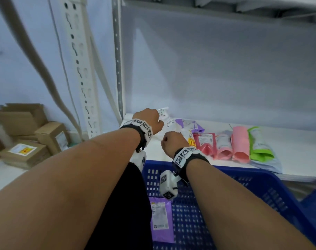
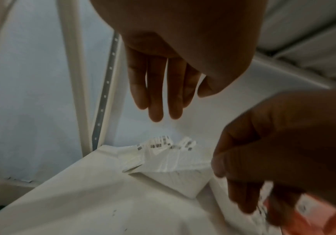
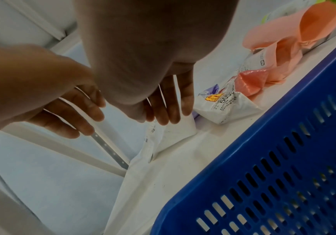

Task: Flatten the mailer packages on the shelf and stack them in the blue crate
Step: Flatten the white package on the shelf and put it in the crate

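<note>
shelf: white metal shelf board [image 1: 289, 141] with pale back panel, perforated grey upright at left rear corner; carries all loose mailers
crate: blue perforated plastic crate [image 1: 262, 195] just in front of shelf front edge, below it in head view; rim runs along that edge in right wrist view [image 3: 263, 143]
boxes: brown cardboard boxes [image 1: 27, 134] stacked on floor, well left of shelf
crate contents: flat purple plastic mailer with white label [image 1: 160, 221] lying on crate floor, left side
rolled row: green [image 1: 260, 145], pink [image 1: 241, 143], second pink and red mailers side by side along shelf front edge, right of hands; open ends face front edge
crumpled bag: white mailer with yellow sticker [image 3: 227, 105] near front edge, between hands and red roll; purple mailer partly behind it
white mailer: white plastic mailer with barcode labels [image 2: 163, 160] at left rear corner of shelf, one flap raised, creased
left hand: [image 1: 148, 120] above white mailer, fingers [image 2: 155, 89] straight, spread slightly, holding nothing
right hand: [image 1: 173, 139] just right of left hand, fingers [image 3: 169, 101] extended down, tips at upper edge of white mailer flap; contact unclear, no grip seen
</note>
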